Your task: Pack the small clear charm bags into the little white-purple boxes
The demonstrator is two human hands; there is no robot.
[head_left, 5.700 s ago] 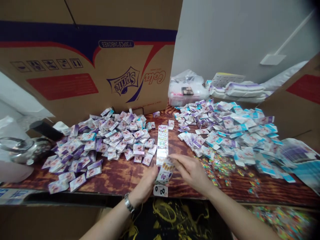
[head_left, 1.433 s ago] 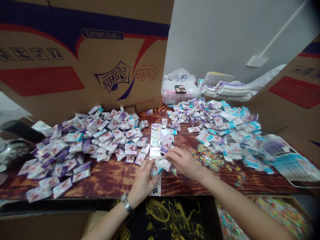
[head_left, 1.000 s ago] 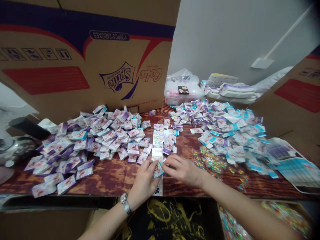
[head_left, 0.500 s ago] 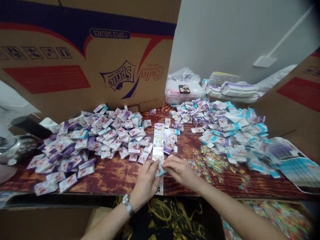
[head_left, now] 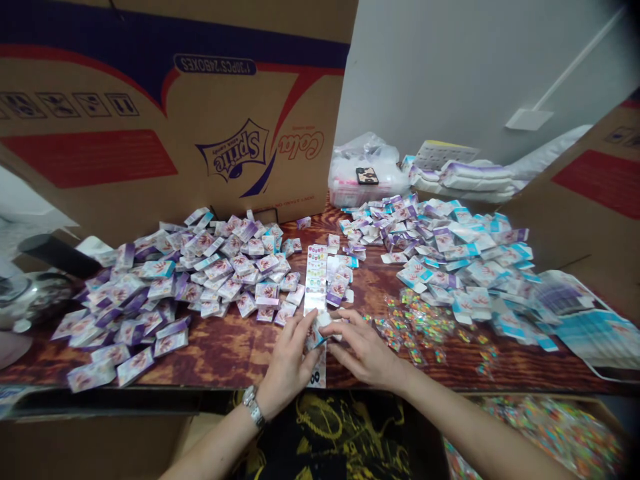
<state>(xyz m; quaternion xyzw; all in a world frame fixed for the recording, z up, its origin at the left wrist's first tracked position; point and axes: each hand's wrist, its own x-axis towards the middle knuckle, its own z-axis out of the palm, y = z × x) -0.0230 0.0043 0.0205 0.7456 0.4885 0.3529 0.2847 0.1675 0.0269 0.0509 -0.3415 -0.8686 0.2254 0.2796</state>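
My left hand and my right hand meet at the table's front, both with fingers on a small white-and-teal packet. Much of that packet is hidden by my fingers. Just behind my hands lies a long printed sticker strip, its near end running under them. A white card shows below the packet. Heaps of small white-and-purple packets spread to the left, and more with teal edges lie to the right. A wristwatch sits on my left wrist.
The packets lie on a dark wood-grain table. Tall printed cardboard boxes stand behind and to the right. Loose colourful sachets lie near my right hand. A box of similar sachets sits below the table edge, and a plastic bag with a phone is at the back.
My hands have closed in around the packet, and my right fingers now lie over it. The view has shifted only slightly.
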